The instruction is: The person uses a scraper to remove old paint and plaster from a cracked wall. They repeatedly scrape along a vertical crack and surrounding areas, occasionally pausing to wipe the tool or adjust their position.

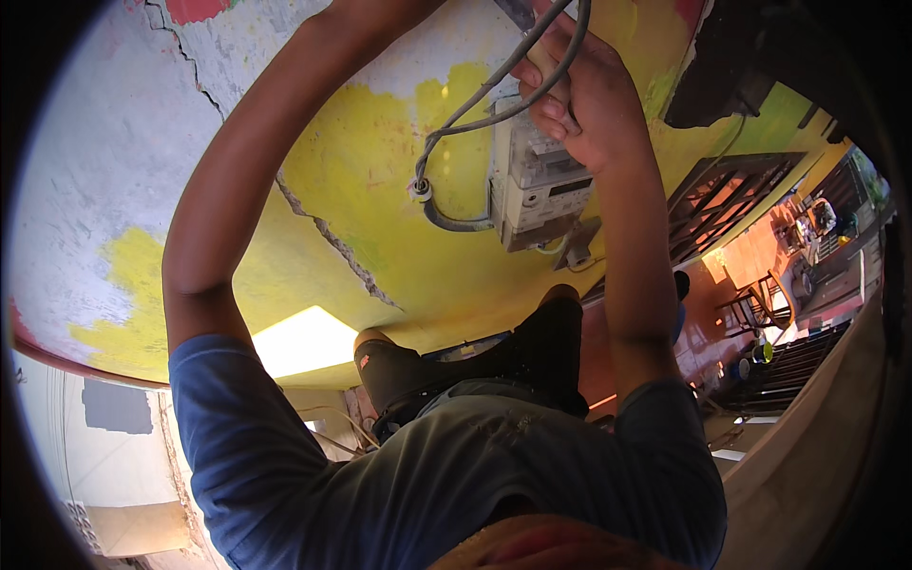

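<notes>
My right hand [588, 92] grips the pale handle [546, 63] of a flat-bladed metal hand tool, whose grey blade [514, 13] runs off the top edge. Two grey cables [470, 117] loop across in front of this hand and enter a round conduit end [422, 189] on the yellow-painted wall [370, 164]. Just below the hand, an electricity meter [548, 189] with a clear cover is mounted on the wall, joined by a curved dark conduit [456, 222]. My left forearm [285, 78] reaches up past the top edge; the left hand is out of view.
Long cracks [338, 246] run through the wall, where yellow paint meets patchy white. Below the meter is a small bracketed fitting [578, 251]. At the right are a barred window [734, 199], a wooden chair [773, 303] and a dark metal grille [791, 370]. My knees are close to the wall.
</notes>
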A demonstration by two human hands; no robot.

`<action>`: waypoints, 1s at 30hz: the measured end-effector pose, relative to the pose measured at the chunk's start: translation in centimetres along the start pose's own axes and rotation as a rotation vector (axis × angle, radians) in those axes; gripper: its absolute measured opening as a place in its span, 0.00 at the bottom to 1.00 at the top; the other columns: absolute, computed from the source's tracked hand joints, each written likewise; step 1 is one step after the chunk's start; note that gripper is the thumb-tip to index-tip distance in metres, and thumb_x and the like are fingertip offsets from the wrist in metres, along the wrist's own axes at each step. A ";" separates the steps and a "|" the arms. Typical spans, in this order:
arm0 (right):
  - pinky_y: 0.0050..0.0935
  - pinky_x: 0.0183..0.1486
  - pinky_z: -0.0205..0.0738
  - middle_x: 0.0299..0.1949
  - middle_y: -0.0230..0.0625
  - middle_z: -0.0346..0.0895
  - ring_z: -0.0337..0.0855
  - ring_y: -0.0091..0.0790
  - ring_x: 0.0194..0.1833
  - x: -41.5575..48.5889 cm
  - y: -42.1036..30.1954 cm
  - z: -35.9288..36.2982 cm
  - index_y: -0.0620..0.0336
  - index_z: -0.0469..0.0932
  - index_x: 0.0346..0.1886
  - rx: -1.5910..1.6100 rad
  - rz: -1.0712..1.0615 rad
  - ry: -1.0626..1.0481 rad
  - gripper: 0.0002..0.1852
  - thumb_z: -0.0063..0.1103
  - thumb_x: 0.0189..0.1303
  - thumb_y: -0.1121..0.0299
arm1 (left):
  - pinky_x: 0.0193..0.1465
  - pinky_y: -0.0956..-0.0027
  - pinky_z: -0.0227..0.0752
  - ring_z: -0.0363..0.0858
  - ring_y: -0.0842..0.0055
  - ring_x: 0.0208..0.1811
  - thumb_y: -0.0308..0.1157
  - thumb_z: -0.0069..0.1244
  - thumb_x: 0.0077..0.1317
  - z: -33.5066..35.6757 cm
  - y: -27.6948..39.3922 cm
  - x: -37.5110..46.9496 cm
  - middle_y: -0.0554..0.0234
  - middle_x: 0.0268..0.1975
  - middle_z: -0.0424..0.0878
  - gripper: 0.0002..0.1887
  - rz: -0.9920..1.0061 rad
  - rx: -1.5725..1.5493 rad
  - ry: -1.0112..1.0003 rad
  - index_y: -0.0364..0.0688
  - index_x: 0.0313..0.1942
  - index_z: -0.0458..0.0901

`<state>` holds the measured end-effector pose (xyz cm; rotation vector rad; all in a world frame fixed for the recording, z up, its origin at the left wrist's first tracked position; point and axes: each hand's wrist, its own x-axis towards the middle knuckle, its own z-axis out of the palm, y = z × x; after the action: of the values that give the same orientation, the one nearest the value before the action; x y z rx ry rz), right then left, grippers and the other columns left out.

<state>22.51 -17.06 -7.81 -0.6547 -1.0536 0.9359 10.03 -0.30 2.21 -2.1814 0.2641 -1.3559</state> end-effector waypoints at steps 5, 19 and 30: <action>0.20 0.13 0.58 0.18 0.25 0.64 0.63 0.19 0.13 -0.7 -0.3 -0.4 0.52 0.71 0.36 -0.008 0.091 0.024 0.17 0.55 0.79 0.52 | 0.40 0.59 0.82 0.89 0.61 0.35 0.19 0.55 0.53 0.1 0.6 -0.6 0.59 0.34 0.90 0.07 0.033 -0.047 0.010 0.41 0.29 0.88; 0.20 0.14 0.60 0.22 0.24 0.66 0.63 0.18 0.15 -0.9 -1.3 -0.7 0.52 0.75 0.49 -0.110 0.102 0.063 0.13 0.54 0.80 0.53 | 0.38 0.59 0.83 0.90 0.63 0.36 0.20 0.57 0.55 0.0 1.4 -0.7 0.58 0.34 0.90 0.05 -0.073 -0.018 -0.050 0.39 0.29 0.88; 0.20 0.15 0.57 0.27 0.31 0.73 0.63 0.17 0.16 -0.5 -0.5 -1.1 0.56 0.74 0.60 -0.227 0.027 0.057 0.18 0.55 0.79 0.54 | 0.38 0.61 0.84 0.90 0.61 0.34 0.16 0.57 0.52 0.2 1.7 -1.1 0.57 0.34 0.90 0.08 -0.121 -0.110 0.038 0.38 0.30 0.88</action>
<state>23.66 -17.74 -7.98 -0.8795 -1.1120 0.8224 9.87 -1.12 0.36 -2.2962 0.2285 -1.4816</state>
